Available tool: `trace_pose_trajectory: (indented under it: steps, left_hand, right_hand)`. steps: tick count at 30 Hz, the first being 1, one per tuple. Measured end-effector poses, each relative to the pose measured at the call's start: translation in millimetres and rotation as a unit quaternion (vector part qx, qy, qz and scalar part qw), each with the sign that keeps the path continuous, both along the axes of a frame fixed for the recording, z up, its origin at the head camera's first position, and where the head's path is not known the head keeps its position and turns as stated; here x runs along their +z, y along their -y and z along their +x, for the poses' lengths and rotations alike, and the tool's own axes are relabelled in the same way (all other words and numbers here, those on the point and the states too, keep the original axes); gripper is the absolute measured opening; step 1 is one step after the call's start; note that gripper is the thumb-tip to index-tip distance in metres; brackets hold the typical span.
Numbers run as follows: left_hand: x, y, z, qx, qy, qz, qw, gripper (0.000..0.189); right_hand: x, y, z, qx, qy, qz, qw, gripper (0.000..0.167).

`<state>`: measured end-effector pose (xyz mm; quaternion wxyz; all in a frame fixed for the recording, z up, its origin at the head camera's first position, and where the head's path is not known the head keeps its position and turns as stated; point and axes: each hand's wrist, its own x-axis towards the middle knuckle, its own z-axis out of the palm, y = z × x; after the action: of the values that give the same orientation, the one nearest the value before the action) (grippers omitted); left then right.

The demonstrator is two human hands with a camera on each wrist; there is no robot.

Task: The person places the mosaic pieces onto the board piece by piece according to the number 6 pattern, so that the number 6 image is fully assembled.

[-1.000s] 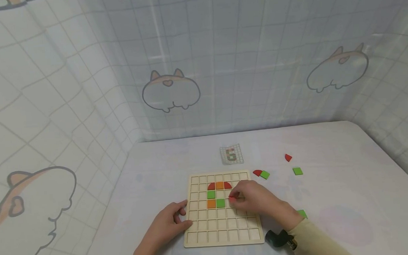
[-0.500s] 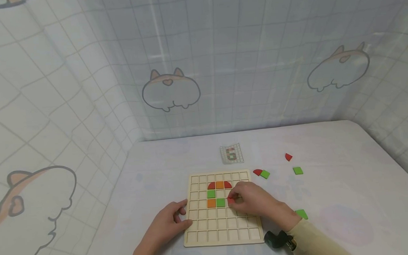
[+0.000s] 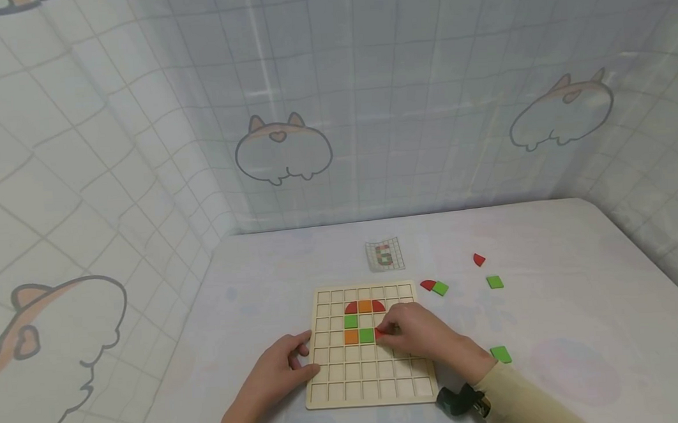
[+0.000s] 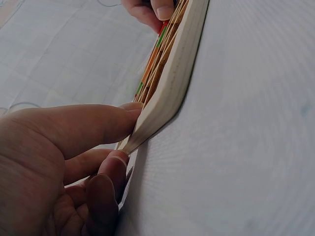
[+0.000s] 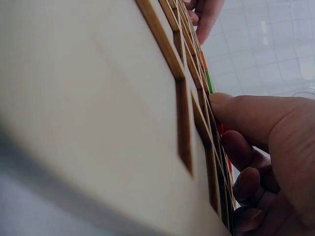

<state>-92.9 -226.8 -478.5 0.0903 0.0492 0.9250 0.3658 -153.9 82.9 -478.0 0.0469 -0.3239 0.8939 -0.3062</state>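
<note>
A wooden grid board (image 3: 371,388) lies on the table. My left hand (image 3: 281,371) holds its left edge, thumb (image 4: 118,120) on the rim and fingers against the side. My right hand (image 3: 422,332) pinches a red tile (image 3: 378,333) at a cell right of a green square tile (image 3: 366,336); fingers hide most of it. In that row an orange square tile (image 3: 352,336) sits at the left. Above it is another green square (image 3: 351,322). The top row has an orange square (image 3: 365,306) between two red quarter-circle tiles (image 3: 351,308).
Behind the board lies a small grid card (image 3: 384,255) with a coloured pattern. To the right lie loose tiles: a red one (image 3: 428,285) touching a green square (image 3: 440,288), a red wedge (image 3: 479,260), and green tiles (image 3: 495,282) farther out. A dark wrist device (image 3: 461,402) sits by my right sleeve.
My right hand has shifted slightly left with the red tile, bringing it up beside the green square. My left hand has stayed at the board's edge.
</note>
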Motion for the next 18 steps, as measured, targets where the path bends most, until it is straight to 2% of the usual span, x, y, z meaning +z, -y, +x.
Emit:
trace_pose_trajectory:
  steps: [10, 18]
  left_hand:
    - [-0.4, -1.0, -1.3, 0.001, 0.004, -0.009, 1.0000, 0.072]
    - [-2.3, -1.0, -1.3, 0.007, 0.012, 0.005, 0.9999, 0.072]
  right_hand:
    - [-0.9, -0.1, -0.4, 0.004, -0.009, -0.010, 0.9999, 0.006]
    - [1.3, -0.6, 0.7, 0.001, 0.008, -0.012, 0.9999, 0.013]
